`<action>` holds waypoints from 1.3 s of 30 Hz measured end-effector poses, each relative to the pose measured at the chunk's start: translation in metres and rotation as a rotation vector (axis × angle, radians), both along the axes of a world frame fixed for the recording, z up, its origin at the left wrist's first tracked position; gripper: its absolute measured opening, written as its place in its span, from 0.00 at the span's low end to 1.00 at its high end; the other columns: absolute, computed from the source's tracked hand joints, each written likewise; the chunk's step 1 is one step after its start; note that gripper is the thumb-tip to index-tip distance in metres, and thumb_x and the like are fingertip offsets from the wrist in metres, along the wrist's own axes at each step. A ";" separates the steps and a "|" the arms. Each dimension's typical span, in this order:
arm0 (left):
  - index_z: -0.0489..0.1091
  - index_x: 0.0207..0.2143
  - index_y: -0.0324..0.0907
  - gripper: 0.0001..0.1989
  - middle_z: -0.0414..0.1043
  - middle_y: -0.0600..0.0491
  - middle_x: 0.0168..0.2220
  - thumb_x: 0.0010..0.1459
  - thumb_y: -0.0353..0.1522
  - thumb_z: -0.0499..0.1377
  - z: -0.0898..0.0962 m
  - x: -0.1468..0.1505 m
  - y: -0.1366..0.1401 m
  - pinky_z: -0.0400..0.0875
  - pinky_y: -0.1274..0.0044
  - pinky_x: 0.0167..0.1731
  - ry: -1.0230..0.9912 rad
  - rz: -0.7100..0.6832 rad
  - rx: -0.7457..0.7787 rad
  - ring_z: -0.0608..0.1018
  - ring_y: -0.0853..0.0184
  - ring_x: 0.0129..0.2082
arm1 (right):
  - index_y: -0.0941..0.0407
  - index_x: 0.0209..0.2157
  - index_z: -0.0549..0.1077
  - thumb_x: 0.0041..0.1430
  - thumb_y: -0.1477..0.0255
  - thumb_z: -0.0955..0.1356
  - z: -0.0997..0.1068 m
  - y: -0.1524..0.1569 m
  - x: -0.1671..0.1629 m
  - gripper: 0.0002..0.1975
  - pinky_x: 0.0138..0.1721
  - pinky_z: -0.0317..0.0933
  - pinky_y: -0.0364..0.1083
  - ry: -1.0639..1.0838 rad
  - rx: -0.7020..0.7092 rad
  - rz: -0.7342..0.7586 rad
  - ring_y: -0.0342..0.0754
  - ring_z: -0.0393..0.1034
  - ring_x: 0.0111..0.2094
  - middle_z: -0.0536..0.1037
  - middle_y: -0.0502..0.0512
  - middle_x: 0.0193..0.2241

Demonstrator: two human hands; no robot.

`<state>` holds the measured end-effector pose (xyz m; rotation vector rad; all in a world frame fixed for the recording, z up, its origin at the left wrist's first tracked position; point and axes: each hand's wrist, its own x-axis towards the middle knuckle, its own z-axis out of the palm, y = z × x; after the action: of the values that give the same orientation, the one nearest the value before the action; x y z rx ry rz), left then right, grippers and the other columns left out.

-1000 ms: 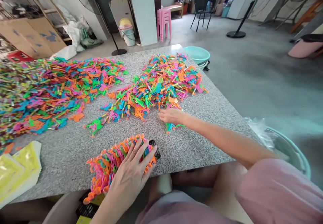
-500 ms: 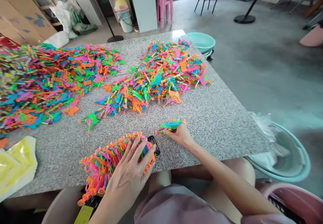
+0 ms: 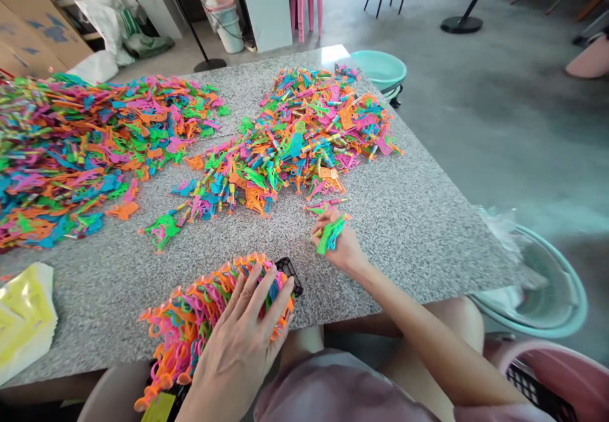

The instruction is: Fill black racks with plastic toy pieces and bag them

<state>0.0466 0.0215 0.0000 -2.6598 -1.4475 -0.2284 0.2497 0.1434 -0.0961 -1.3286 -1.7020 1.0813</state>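
My left hand [image 3: 245,330] lies over a tight row of small plastic toy guns [image 3: 200,311] in orange, pink, green and blue, its fingers stretched out across their tops. The row leans over the near table edge, with round orange ends along its far side. A black lattice piece [image 3: 289,274] shows past my fingertips. To the right, my right hand [image 3: 340,244] is closed around a few toy guns [image 3: 329,237], green and blue ones among them. Just beyond its fingers, a pink and green toy piece [image 3: 326,207] lies on the table. My palm hides part of the row.
A loose heap of toy guns [image 3: 304,143] covers the middle of the speckled stone table [image 3: 419,231]; a larger heap [image 3: 95,149] spreads left. Yellow-and-white packaging [image 3: 26,320] lies at the left edge. Green basins [image 3: 566,308] and a pink tub [image 3: 556,371] stand on the right.
My right hand has moved slightly up and turned, tilting the toy guns it holds. A pink and green piece now shows beyond its fingers. My left hand stays on the row.
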 end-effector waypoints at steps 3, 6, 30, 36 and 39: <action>0.60 0.62 0.43 0.23 0.61 0.43 0.61 0.65 0.31 0.51 -0.001 0.000 0.001 0.71 0.57 0.54 0.019 -0.003 0.006 0.62 0.51 0.64 | 0.53 0.40 0.69 0.53 0.75 0.68 0.001 -0.008 -0.021 0.11 0.39 0.67 0.46 0.050 -0.018 0.170 0.46 0.75 0.33 0.78 0.50 0.35; 0.59 0.63 0.44 0.24 0.61 0.44 0.62 0.65 0.31 0.51 -0.002 -0.002 0.000 0.71 0.57 0.55 0.040 0.000 -0.006 0.61 0.51 0.65 | 0.54 0.35 0.70 0.53 0.76 0.69 -0.001 -0.017 -0.040 0.07 0.41 0.66 0.45 0.045 0.003 0.310 0.45 0.75 0.35 0.77 0.53 0.43; 0.66 0.58 0.44 0.19 0.69 0.53 0.58 0.66 0.33 0.51 -0.002 0.000 0.010 0.72 0.62 0.53 0.029 -0.085 0.053 0.65 0.56 0.62 | 0.62 0.47 0.69 0.60 0.86 0.58 0.028 0.063 0.061 0.17 0.41 0.64 0.47 -1.123 0.313 0.207 0.55 0.67 0.48 0.71 0.67 0.47; 0.65 0.58 0.44 0.19 0.67 0.52 0.60 0.66 0.33 0.52 0.001 0.002 0.006 0.67 0.59 0.58 -0.019 -0.037 -0.061 0.61 0.55 0.65 | 0.61 0.46 0.69 0.58 0.85 0.61 0.022 0.044 0.066 0.16 0.39 0.62 0.45 -0.936 0.243 0.261 0.50 0.71 0.39 0.74 0.61 0.40; 0.65 0.59 0.44 0.20 0.66 0.52 0.61 0.66 0.33 0.51 0.003 0.002 0.006 0.65 0.58 0.60 -0.054 -0.025 -0.111 0.59 0.56 0.66 | 0.59 0.35 0.73 0.58 0.78 0.64 0.013 0.011 0.060 0.06 0.36 0.63 0.44 -0.576 0.125 0.100 0.47 0.71 0.33 0.74 0.57 0.35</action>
<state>0.0490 0.0271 0.0032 -2.7813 -1.4849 -0.2297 0.3093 0.1544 -0.0833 -1.5844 -2.2286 0.6582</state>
